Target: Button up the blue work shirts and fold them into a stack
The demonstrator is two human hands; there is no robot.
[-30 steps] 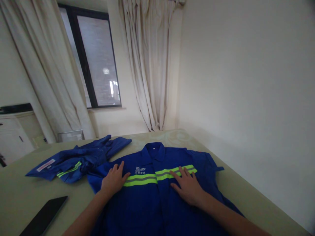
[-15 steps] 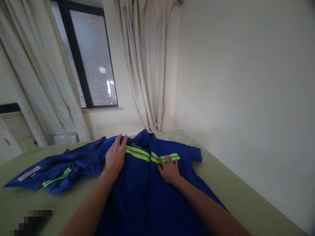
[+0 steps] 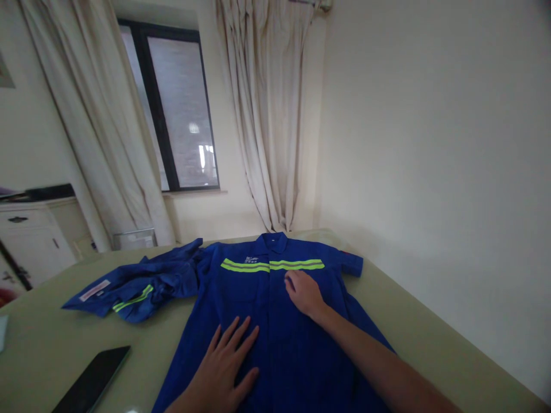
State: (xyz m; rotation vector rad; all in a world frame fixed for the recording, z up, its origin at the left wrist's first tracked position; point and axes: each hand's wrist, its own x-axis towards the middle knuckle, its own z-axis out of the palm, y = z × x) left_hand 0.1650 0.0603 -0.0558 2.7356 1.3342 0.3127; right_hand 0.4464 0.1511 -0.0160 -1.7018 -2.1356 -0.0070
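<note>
A blue short-sleeved work shirt point(image 3: 245, 292) lies front up and spread out, its collar toward the window. Yellow-green reflective strips cross its chest, and white print sits above the left-hand strip. My left hand point(image 3: 226, 355) rests on the lower left of the shirt front with its fingers spread. Just below the right-hand strip, my right hand point(image 3: 305, 292) is over the chest with its fingers curled in. What those fingers hold, if anything, is hidden. To the left lies a crumpled blue garment point(image 3: 167, 281) with a yellow-green strip and a pale label, touching the shirt's left sleeve.
The pale green table point(image 3: 142, 338) runs along the wall at the right. A dark flat device point(image 3: 92, 378) lies at its near left. Behind stand curtains point(image 3: 267, 115), a dark-framed window point(image 3: 181, 109) and a white cabinet point(image 3: 30, 241).
My left hand has come from the shirt's left shoulder down to its lower front. My right hand's fingers have curled. The collar now lies flatter, and the view has shifted left.
</note>
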